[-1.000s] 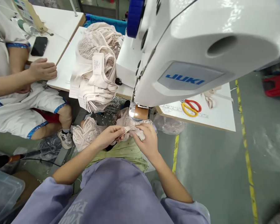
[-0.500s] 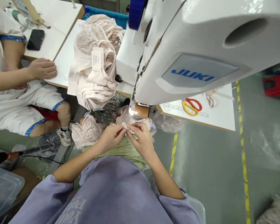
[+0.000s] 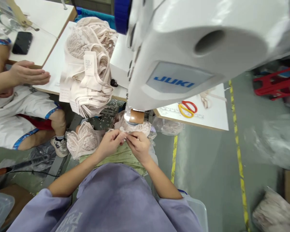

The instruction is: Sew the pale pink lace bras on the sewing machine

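My left hand (image 3: 110,142) and my right hand (image 3: 139,147) meet just below the sewing head, fingertips pinched together. Between them is a small edge of pale beige fabric, apparently part of the lace bra (image 3: 125,124) behind the fingers; the exact part is hidden. That bra's lace spreads under the needle end of the white sewing machine (image 3: 169,82). Left of my left hand, another lace bra cup (image 3: 85,140) hangs over my lap beside green cloth (image 3: 118,155).
Stacked beige bras (image 3: 87,71) lie on the table left of the machine. Red-and-yellow scissors (image 3: 188,109) rest by a ruler on the right table (image 3: 217,117). A co-worker's hand (image 3: 30,74) is near the left table edge; a phone (image 3: 22,43) lies beyond.
The whole view has shifted, so most things sit further left. My fingers stay pinched on the fabric, turned slightly. The co-worker's hand has straightened its fingers.
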{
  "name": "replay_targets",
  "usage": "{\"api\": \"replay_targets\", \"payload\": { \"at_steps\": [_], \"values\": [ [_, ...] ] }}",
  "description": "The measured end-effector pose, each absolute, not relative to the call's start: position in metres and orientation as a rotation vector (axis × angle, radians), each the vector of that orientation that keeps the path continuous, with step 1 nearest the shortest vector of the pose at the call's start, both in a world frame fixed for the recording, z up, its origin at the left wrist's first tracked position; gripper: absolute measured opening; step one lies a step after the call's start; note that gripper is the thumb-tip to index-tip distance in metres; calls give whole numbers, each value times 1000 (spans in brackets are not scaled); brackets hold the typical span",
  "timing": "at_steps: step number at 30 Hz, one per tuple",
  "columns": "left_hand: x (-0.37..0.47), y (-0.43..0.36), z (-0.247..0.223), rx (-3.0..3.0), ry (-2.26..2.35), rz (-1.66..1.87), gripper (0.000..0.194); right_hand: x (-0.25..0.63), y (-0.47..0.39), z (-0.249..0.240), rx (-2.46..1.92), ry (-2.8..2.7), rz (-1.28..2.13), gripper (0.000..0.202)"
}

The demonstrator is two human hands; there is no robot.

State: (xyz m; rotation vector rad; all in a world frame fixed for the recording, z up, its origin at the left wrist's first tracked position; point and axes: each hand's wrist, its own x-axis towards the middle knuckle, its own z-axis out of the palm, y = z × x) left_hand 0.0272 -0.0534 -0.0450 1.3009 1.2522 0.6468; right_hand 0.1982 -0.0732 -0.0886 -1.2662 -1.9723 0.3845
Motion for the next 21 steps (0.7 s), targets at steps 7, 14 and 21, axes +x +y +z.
{"api": "replay_targets", "payload": {
  "at_steps": [7, 14, 21],
  "values": [
    [22, -40, -56, 1012, 1257, 595, 42, 323, 3, -88, -1717, -1921, 265, 32],
    [14, -42, -43, 923, 1154, 668, 40, 443, 82, -66, -2380, -2155, 150, 42],
    [9, -46, -42, 681, 1017, 746, 31, 404, -17, -57, -2250, -2014, 368, 29]
  ]
}}
